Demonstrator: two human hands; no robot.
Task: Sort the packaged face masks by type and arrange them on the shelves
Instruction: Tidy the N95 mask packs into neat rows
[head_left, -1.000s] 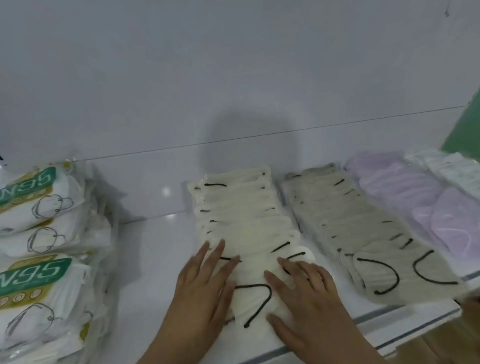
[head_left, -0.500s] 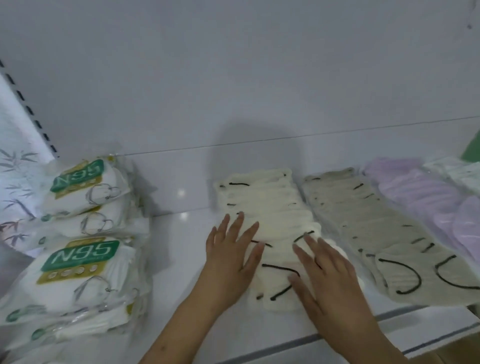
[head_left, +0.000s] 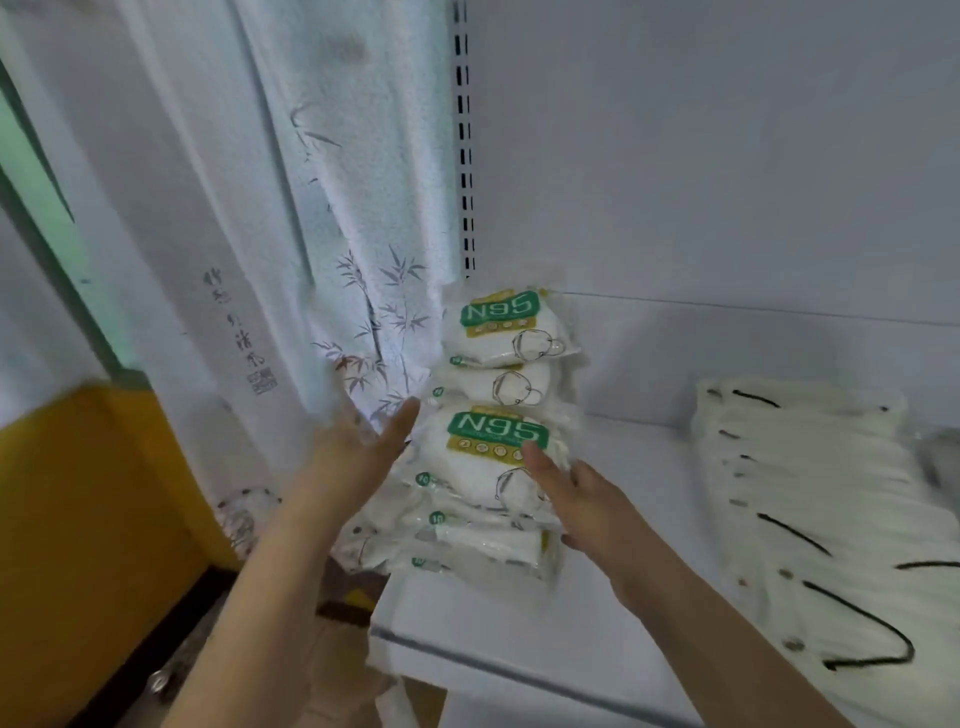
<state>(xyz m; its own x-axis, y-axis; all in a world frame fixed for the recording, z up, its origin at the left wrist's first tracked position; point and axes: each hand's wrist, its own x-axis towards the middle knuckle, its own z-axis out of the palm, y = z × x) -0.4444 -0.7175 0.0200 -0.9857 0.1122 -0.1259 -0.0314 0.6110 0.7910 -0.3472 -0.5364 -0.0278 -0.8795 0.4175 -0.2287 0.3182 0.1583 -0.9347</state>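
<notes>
Both hands are at the N95 pack pile (head_left: 501, 431) on the far left end of the shelf (head_left: 613, 597). I count 2 packs with the green label readable, more pressed underneath, count unclear.

Left hand (head_left: 358, 452): fingers straight and spread, coming in at the pile's left flank, index tip at or just beside the plastic. Motion blur, so I can't confirm contact. Right hand (head_left: 582, 499): fingers straight, flat against the front-right of the lower labelled pack. Neither hand is curled round anything; they bracket the pile from 2 sides.

My read: squaring up or about to lift the pile.

Risks I see:
- The pile sits right at the shelf's left end, lower packs already overhang that corner. A push from the right with no firm left-side stop could send them off toward the cardboard box (head_left: 332, 649) below.
- Packs are slick film and puffy, stacked leaning. Squeezing the middle could squirt the top pack (head_left: 511, 325) out backwards or sideways.
- The bamboo-print curtain (head_left: 353, 291) hangs touching the pile's left side; the left hand could snag it and drag packs along.
- The cream mask row (head_left: 800, 499) lies well apart to the right, so low mixing risk unless the pile topples that way.
</notes>
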